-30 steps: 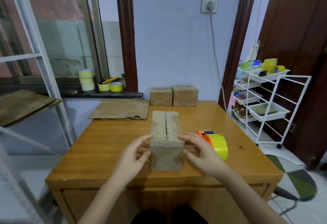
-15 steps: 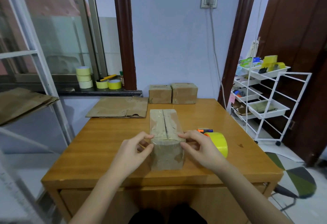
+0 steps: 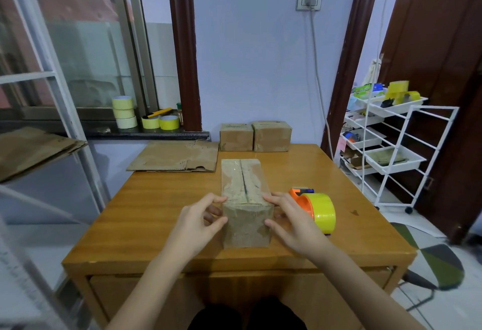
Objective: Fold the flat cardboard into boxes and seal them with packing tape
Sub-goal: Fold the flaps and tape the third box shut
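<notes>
Cardboard box (image 3: 245, 199): centre of frame, standing on the wooden table (image 3: 156, 212), top seam under clear tape. Left hand (image 3: 194, 225): pressed to the box's left side at its near top corner, fingers spread. Right hand (image 3: 292, 222): pressed to the right side likewise; the box is clamped between both. Tape dispenser (image 3: 317, 209), orange with yellow roll: just right of the right hand, partly hidden by it. Flat cardboard (image 3: 177, 157): upper left of the tabletop. Two finished boxes (image 3: 255, 136): far table edge, side by side. Tape rolls (image 3: 142, 116): window sill, left. White wire cart (image 3: 391, 147): right of frame.
</notes>
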{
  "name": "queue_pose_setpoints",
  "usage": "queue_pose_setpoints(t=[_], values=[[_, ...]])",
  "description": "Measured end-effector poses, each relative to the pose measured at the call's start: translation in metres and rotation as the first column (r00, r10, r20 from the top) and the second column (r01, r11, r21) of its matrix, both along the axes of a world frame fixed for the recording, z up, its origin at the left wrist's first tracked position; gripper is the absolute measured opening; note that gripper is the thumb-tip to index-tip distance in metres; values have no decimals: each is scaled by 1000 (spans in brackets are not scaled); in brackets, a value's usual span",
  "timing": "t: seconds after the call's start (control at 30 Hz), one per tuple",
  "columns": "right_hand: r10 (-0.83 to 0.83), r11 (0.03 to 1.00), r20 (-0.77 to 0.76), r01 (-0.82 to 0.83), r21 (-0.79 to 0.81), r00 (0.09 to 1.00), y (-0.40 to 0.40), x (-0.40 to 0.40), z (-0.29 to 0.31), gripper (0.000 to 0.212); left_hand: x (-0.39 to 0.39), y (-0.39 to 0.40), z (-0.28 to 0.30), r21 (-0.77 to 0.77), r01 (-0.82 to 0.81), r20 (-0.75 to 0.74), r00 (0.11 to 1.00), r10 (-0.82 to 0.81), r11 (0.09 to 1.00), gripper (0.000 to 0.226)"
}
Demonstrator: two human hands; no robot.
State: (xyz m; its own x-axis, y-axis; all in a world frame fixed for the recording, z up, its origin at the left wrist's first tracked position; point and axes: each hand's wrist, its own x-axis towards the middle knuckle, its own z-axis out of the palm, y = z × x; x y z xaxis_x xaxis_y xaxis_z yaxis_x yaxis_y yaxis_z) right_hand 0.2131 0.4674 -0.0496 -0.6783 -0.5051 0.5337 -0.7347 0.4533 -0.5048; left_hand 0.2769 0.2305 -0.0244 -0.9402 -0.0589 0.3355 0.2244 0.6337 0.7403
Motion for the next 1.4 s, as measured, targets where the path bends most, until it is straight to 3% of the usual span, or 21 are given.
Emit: queue_pose_setpoints(t=[0.17, 0.33, 0.4, 0.47, 0.57, 0.67, 0.73, 0.97, 1.27, 1.4], values=[[21, 993, 73, -30, 116, 997, -2, 0, -10, 84, 2, 1, -5, 3, 10, -21, 1000, -9, 1000, 45], [8, 990, 108, -22, 137, 994, -4, 2, -6, 91, 5, -1, -13, -111, 68, -21, 997, -71, 991, 69], [27, 992, 236, -54, 111, 971, 0, 6, 3, 83, 7, -3, -12, -174, 64, -37, 997, -72, 983, 60], [48, 998, 368, -59, 19, 929, 1, 10, 22, 58, 7, -2, -2, -172, 9, -83, 996, -23, 985, 28], [35, 999, 479, -11, -53, 877, -1, 9, 45, 47, 0, 8, 16, -201, -101, -107, 991, 81, 974, 56], [-74, 995, 405, 39, 95, 911, -9, 4, 51, 15, -9, 17, 27, -358, -143, -97, 989, 115, 923, 35], [-116, 983, 360, 55, 176, 926, -12, 6, 51, 10, -11, 17, 25, -420, -137, -119, 988, 95, 897, 33], [-167, 977, 22, 163, 138, 986, -11, 10, 13, 31, -5, 13, -4, -455, -223, -329, 942, 70, 862, 41], [-324, 935, 5, 319, 157, 946, -28, 18, 21, 51, 1, 27, -2, -456, -271, -296, 944, 144, 848, 47], [-334, 926, -21, 333, 176, 942, -30, 17, 25, 46, -5, 25, -2, -454, -273, -298, 944, 144, 848, 41]])
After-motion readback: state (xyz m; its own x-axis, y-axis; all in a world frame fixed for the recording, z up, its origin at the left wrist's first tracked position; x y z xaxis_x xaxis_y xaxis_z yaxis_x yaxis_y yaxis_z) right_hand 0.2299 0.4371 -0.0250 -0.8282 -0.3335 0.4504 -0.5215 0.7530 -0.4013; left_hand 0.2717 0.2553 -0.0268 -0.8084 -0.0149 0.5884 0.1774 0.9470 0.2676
